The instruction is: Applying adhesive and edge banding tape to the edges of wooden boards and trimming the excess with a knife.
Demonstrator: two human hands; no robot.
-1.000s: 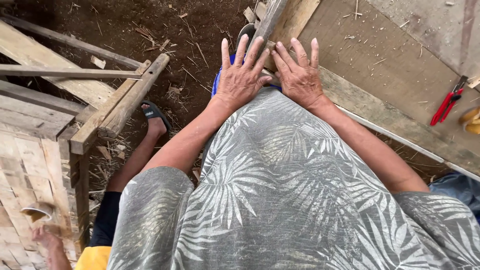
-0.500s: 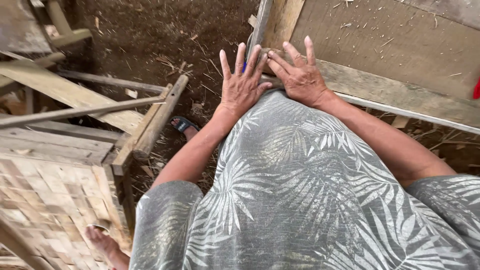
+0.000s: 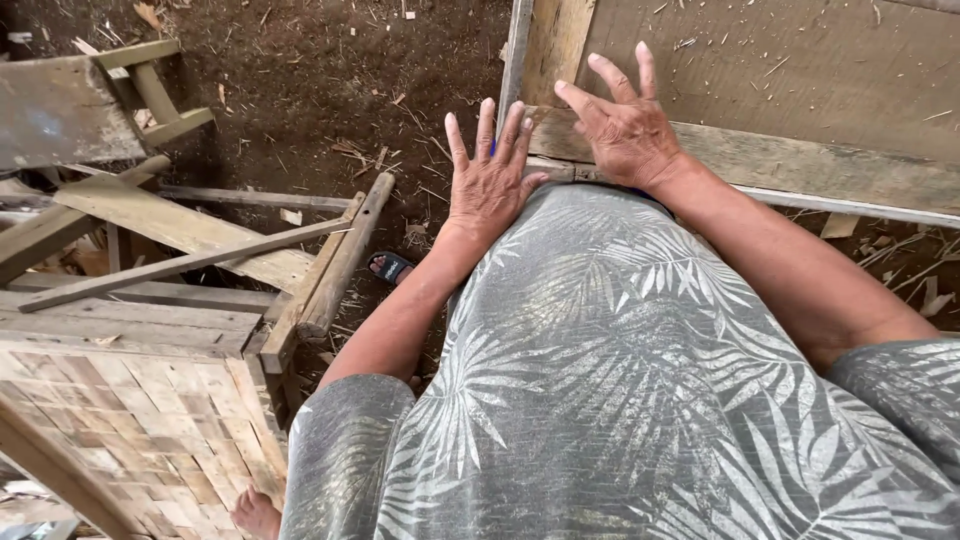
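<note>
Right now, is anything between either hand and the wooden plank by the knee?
Nothing visible. The left hand lies flat on the grey leaf-print cloth over the knee, its fingertips reaching the wooden plank. The right hand rests on the plank, fingers spread. Nothing lies under the palms that I can see.

bare foot (image 3: pixel 256 514) cut off (bottom edge), sandal (image 3: pixel 390 266) half hidden

Outdoor woodworking yard: bare dirt ground (image 3: pixel 300 80) littered with wood chips, rough planks (image 3: pixel 170 225) stacked left, woven bamboo panel (image 3: pixel 150 430) near left, board (image 3: pixel 780 70) far right.
</note>
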